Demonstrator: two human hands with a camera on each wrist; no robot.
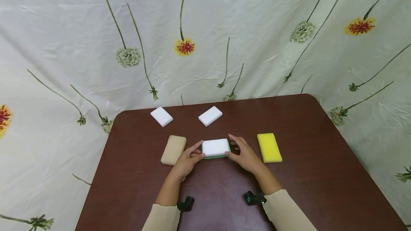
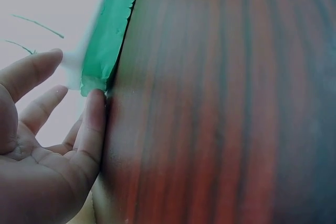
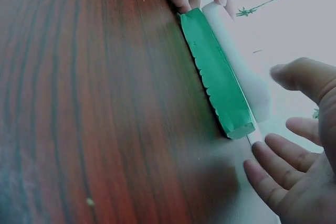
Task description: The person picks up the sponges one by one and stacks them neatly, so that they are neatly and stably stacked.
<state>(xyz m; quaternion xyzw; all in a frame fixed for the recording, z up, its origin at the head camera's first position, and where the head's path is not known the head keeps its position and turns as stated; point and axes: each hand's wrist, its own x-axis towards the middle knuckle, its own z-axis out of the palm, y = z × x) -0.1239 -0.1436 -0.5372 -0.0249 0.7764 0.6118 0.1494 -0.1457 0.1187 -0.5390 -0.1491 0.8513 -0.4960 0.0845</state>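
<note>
A white foam block (image 1: 216,147) lies flat on top of a green sponge (image 3: 216,74) at the middle of the table. My left hand (image 1: 187,159) is at the left end of this stack, its fingers extended. In the left wrist view, one fingertip (image 2: 95,100) of it touches the green sponge's corner. At the opposite end is my right hand (image 1: 245,154), fingers spread and loosely bent around the corners. One of its fingertips (image 3: 257,148) comes close to the green sponge's end; whether it touches, I cannot tell.
A beige sponge (image 1: 173,149) lies just left of my left hand, and a yellow sponge (image 1: 269,148) lies right of my right hand. Two more white foam blocks, one left (image 1: 162,116) and one right (image 1: 210,116), sit near the back edge of the brown table (image 1: 305,127). A flowered cloth (image 1: 257,45) hangs behind.
</note>
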